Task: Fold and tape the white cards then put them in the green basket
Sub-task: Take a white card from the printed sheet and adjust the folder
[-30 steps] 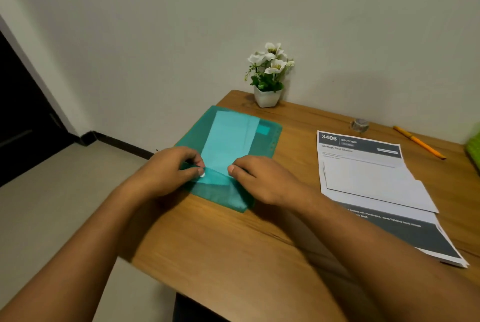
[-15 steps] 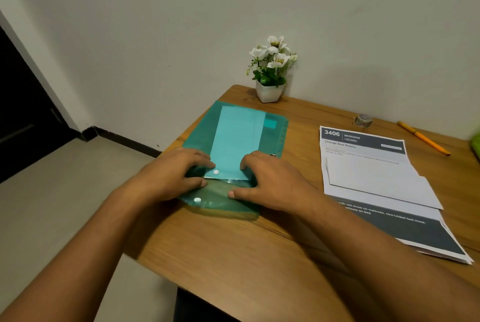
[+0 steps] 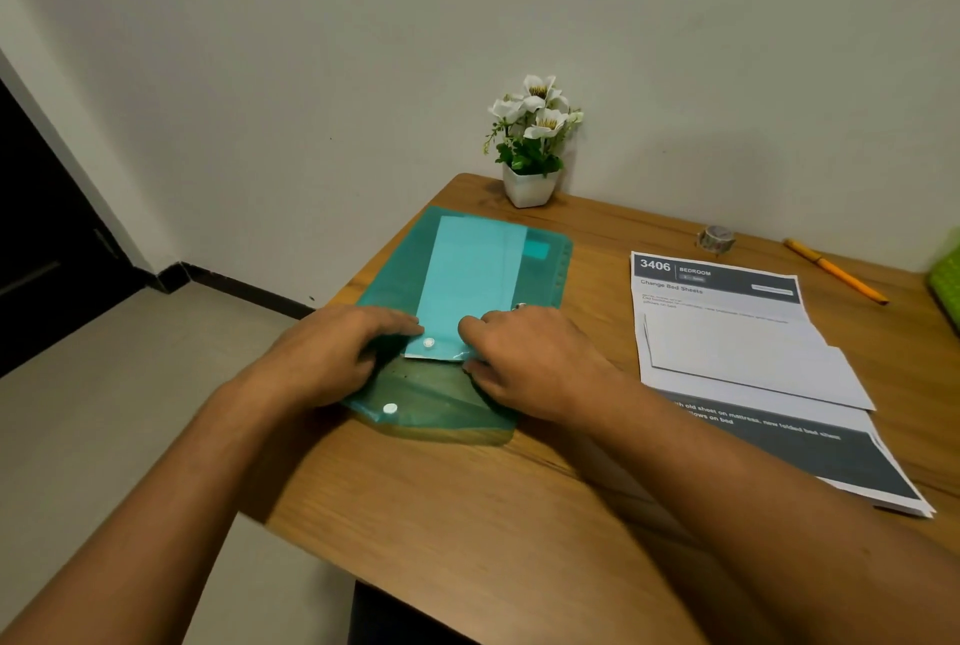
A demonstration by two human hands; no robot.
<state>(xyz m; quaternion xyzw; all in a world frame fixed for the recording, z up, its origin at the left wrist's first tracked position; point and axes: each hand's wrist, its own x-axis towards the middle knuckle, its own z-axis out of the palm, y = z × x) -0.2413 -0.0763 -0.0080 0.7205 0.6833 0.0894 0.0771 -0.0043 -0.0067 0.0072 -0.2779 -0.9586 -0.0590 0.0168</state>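
Head view shows the white cards (image 3: 470, 275) lying inside a green snap folder (image 3: 402, 275) on the bench (image 3: 467, 514), with the folder's flap (image 3: 441, 418) open toward the person. The left hand (image 3: 332, 358) rests on the folder beside its mouth, its grip spread, the fingers fairly flat and pressing down. The right hand (image 3: 530, 363) has its grip pinching the near end of the cards at the mouth (forefinger above, thumb below, as far as I can tell). The step in hand looks like getting the cards out, with no folding begun. The next move calls for a straight pull toward the body while the left hand pins the folder, then creasing and a reach for the tape roll (image 3: 716, 239). The green basket (image 3: 948, 280) shows only at the right edge, well apart.
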